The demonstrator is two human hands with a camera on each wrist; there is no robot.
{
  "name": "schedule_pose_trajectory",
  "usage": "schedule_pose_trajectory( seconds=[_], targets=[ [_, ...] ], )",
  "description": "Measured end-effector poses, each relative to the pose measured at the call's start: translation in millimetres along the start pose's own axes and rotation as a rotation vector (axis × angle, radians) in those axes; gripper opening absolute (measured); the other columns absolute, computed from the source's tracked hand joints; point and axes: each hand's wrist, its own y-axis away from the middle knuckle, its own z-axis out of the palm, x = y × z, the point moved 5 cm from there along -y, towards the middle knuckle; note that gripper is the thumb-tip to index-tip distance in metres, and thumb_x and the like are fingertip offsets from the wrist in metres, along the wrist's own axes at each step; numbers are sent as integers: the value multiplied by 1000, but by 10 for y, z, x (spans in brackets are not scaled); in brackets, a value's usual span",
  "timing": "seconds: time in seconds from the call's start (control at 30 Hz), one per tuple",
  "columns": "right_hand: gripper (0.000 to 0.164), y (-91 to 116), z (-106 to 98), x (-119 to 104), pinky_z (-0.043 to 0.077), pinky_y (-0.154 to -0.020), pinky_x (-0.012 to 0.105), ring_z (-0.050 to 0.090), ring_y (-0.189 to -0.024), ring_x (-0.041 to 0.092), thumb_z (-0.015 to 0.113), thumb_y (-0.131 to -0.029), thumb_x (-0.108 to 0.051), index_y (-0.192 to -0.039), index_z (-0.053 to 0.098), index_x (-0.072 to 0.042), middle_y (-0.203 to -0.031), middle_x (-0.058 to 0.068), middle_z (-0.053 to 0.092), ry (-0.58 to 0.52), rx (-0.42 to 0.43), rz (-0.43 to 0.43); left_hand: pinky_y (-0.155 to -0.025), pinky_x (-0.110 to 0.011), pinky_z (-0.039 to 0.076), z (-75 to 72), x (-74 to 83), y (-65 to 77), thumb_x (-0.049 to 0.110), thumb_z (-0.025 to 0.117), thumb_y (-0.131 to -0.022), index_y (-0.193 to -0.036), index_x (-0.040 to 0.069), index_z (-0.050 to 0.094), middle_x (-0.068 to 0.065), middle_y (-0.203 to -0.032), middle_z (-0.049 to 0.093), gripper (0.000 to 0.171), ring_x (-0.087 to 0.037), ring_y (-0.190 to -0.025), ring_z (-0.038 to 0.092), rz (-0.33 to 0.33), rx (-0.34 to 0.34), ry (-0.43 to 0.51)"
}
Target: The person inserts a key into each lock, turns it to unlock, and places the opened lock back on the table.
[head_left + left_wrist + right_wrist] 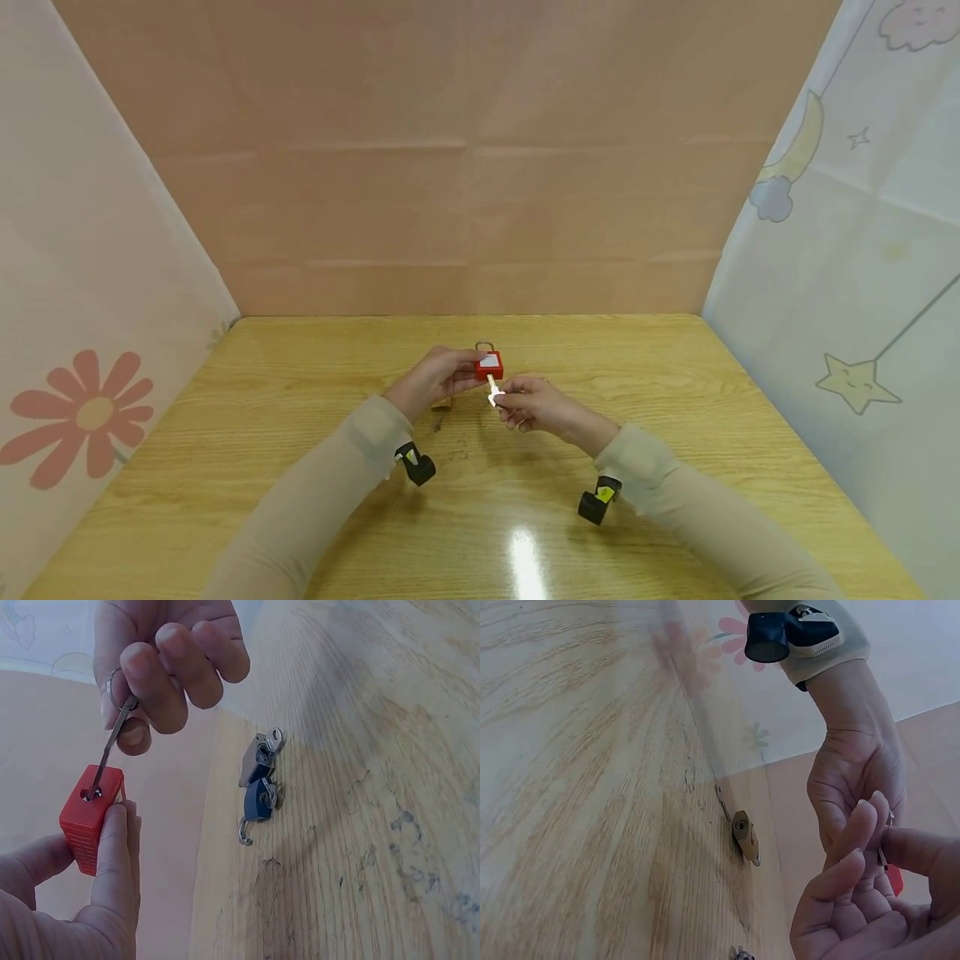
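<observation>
My left hand (438,375) pinches a red padlock (491,363) by its sides, above the table. Its closed metal shackle points away from me, and a white label covers part of the upper face. My right hand (540,408) pinches a silver key (492,387) at its bow, close to my left hand. In the left wrist view the tip of the key's blade is at the keyhole (91,794) in the padlock's end face, and a small key ring (112,688) hangs from the bow. From the right wrist, my fingers hide most of the key and padlock.
On the wooden table (600,383) lie two dark padlocks (257,759) with keys in them, the nearer one's shackle (244,831) showing. A brass padlock (745,835) lies below my left hand. Fabric walls (465,208) stand behind and at both sides.
</observation>
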Motion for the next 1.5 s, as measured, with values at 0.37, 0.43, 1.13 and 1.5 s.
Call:
schedule_pose_trajectory(
  seconds=[0.37, 0.43, 1.13, 1.5],
  targets=[
    [13, -16, 47, 43, 42, -57, 20, 56, -64, 5, 50, -102, -20, -97, 55, -9, -76, -6, 62, -116, 44, 31, -71, -27, 58, -15, -1, 2, 13, 66, -92, -124, -5, 59, -18, -105, 71, 38, -16, -70, 72, 2, -5, 6],
    [12, -10, 61, 36, 42, -57, 19, 56, -63, 4, 50, -102, -19, -97, 55, -10, -75, -6, 62, -156, 65, 39, -71, -26, 58, -19, -1, 0, 13, 67, -92, -124, -5, 59, -18, -106, 71, 37, -16, -69, 72, 3, -3, 15],
    [11, 8, 160, 2, 45, -59, 22, 59, -64, 6, 52, -101, -19, -93, 51, -12, -75, -3, 62, -201, 200, 3, -71, -27, 58, -52, 16, 1, 12, 68, -91, -123, -5, 60, -17, -106, 71, 37, -16, -72, 72, 32, 21, 11],
    [12, 25, 145, 14, 44, -58, 20, 58, -63, 5, 51, -102, -20, -93, 50, -13, -76, -4, 62, -235, 138, -10, -72, -26, 58, -41, 29, 20, 12, 67, -92, -124, -6, 59, -12, -95, 72, 38, -16, -71, 72, 24, -12, 5]
  ],
)
